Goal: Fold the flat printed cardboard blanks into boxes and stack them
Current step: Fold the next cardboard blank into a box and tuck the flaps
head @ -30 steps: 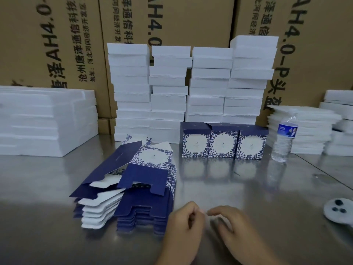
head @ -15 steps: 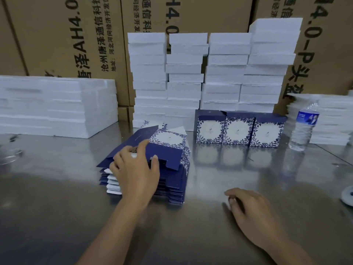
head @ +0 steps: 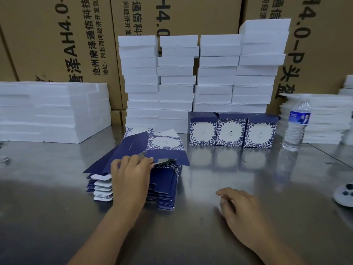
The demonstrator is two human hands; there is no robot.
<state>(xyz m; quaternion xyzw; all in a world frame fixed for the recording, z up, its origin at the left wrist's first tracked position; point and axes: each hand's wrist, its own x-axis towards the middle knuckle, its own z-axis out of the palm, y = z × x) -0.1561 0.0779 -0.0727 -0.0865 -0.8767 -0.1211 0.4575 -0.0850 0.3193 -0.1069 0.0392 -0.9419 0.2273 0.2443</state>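
Observation:
A pile of flat blue-and-white printed blanks (head: pixel 164 186) lies on the steel table (head: pixel 210 236), left of centre. My left hand (head: pixel 129 176) rests on the pile, its fingers curled over the near edge of the top blank (head: pixel 150 148), which is lifted off the pile at its near edge. My right hand (head: pixel 238 209) lies on the table to the right of the pile, fingers loosely apart, holding nothing. Three folded boxes (head: pixel 232 130) stand side by side in a row behind.
Tall stacks of white foam slabs (head: pixel 198 81) stand behind the boxes, with more foam at far left (head: pixel 51 111) and right (head: pixel 324 119). A water bottle (head: pixel 297 125) stands right of the boxes. A white round object (head: pixel 344 194) sits at the right edge. Brown cartons form the back wall.
My left hand moved from beside the right hand onto the pile and has taken hold of the top blank's edge. My right hand slid to the right on the table.

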